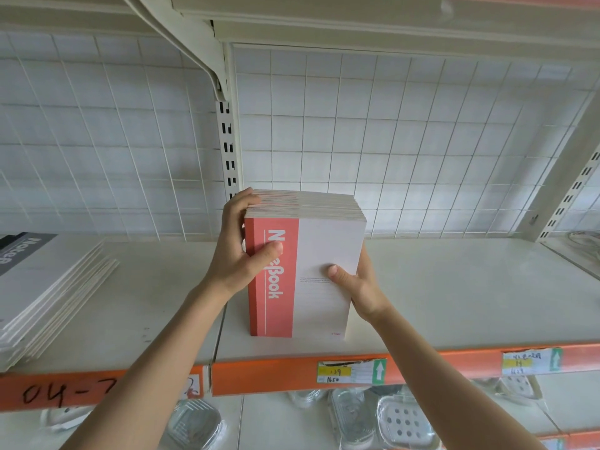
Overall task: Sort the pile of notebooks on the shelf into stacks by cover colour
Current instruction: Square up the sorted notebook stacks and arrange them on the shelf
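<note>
Two hands clamp one upright block of red-banded notebooks between them. Our left hand curls its fingers over the top spine corner, with the thumb pressed on the red band. Our right hand wraps the opposite edge, thumb on the pale cover and the other fingers hidden behind. The block's bottom edge meets the shelf below our thumbs, close to the orange strip. We cannot tell whether it rests there or hangs just clear.

The main risk, we judge, is slippage. We squeeze only the outer covers, and the top edges beyond our left fingertips already sit fanned, so inner books could slide down or spill out. With the block so near the shelf lip, a loose one could drop past our wrists to the level below.

Counting: one red block, too tightly packed to count book by book; one flat black-banded stack well to the left of our left fingers, also uncounted; two price labels on the strip.
</note>
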The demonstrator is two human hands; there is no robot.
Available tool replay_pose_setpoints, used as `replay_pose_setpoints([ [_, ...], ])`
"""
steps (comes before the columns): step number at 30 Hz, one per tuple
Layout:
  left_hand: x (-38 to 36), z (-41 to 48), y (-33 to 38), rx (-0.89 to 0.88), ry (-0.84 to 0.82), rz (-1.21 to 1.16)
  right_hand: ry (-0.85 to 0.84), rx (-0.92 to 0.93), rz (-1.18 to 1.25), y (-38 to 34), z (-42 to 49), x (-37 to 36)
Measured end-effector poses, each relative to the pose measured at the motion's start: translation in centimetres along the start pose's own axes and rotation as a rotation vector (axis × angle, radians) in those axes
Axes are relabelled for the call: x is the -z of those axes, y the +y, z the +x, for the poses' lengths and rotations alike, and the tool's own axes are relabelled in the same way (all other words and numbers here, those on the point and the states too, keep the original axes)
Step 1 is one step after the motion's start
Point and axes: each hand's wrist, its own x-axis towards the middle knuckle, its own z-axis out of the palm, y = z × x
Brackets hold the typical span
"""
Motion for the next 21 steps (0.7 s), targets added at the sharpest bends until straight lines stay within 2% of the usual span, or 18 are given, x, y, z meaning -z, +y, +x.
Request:
replay_pose_setpoints([
  [7,-1.3,-3.4,-1.7,0.472,-0.056,-0.245,-0.142,-0.060,-0.095,1.9,-0.6,0.9],
  [14,-2.7,-2.3,-0.7,0.553,0.067,-0.306,-0.001,-0.082,-0.028,0.4,-0.3,0.2],
  [17,-2.9,0.7,0.6,0.682,0.062,-0.264,0.026,-0.225,0.049,-1.9,1.4,1.1],
  [21,-2.9,2.8,0.8,1.058,-0.095,-0.156,-0.027,-0.541,0.196,-4.2,3.2,2.8],
])
